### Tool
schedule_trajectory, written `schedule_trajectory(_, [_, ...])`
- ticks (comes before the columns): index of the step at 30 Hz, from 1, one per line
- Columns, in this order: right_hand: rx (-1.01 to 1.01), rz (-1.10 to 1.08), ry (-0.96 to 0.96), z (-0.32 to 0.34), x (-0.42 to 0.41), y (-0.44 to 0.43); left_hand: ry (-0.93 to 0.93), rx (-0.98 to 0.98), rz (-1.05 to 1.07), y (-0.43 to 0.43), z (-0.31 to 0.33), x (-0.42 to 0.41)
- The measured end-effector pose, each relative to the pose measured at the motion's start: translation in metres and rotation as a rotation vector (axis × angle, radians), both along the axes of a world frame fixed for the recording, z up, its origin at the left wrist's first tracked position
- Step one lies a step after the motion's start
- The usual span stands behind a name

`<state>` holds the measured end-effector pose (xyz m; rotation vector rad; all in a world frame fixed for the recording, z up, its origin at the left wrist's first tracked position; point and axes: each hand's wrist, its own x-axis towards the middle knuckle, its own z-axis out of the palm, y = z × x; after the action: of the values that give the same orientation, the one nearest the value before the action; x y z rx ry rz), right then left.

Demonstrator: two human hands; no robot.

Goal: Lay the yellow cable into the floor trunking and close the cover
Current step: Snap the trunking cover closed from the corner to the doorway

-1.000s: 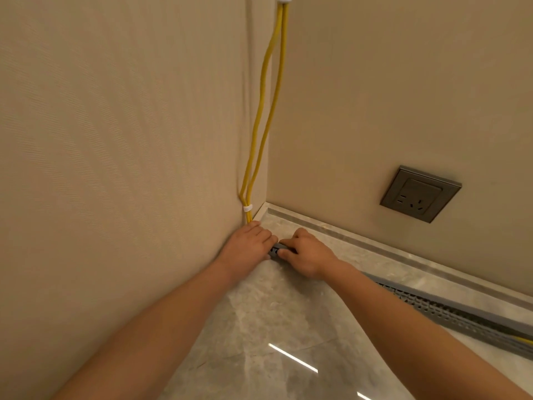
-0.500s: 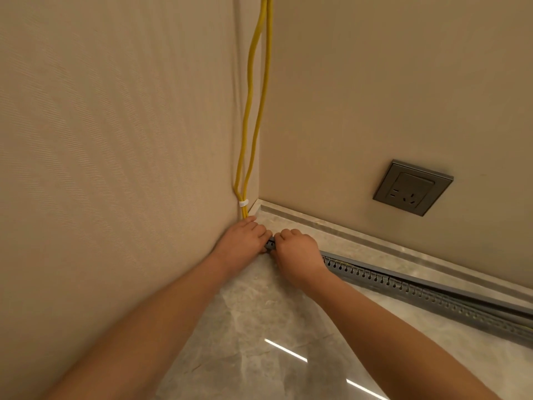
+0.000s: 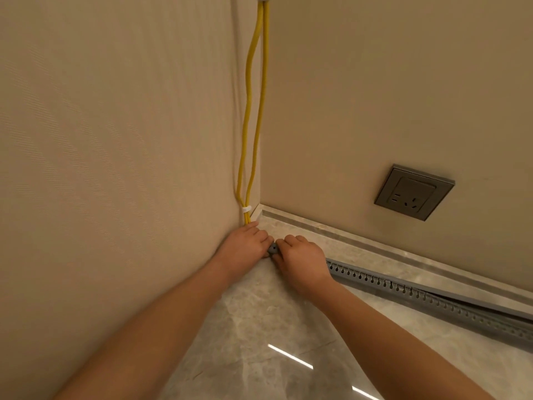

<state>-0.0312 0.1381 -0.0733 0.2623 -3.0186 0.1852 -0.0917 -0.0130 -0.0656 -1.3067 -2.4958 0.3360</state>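
Between left hand (image 3: 245, 243) and right hand (image 3: 302, 258), both fingers-curled, pressing grey trunking (image 3: 432, 295) end at corner; yellow cable (image 3: 253, 111) drops behind left hand; cover gapes farther right, next: press rightward

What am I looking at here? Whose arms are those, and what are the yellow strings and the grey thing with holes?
The camera sits on a person's head and looks down, so the two arms are that person's own. The left hand and right hand meet in the room's corner, pressing on the end of a grey trunking, a long channel with small holes that lies on the shiny floor along the wall. The yellow cable is wire, not string: two strands hang down the corner, held by a small white clip. Their lower ends vanish behind the hands. Farther right the trunking's cover looks slightly lifted. The grey square on the wall is a power socket.
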Motion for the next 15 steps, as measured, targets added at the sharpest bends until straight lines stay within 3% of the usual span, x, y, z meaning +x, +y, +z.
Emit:
schedule_trajectory(6, [-0.02,-0.062,-0.134,0.011,0.011,0.027,-0.154,-0.075,0.177,0.011,0.001,0.007])
schedule_trajectory(15, [-0.011,-0.233,-0.197,0.018,0.087,0.096,-0.246,0.084,0.126,0.058,0.008,0.059])
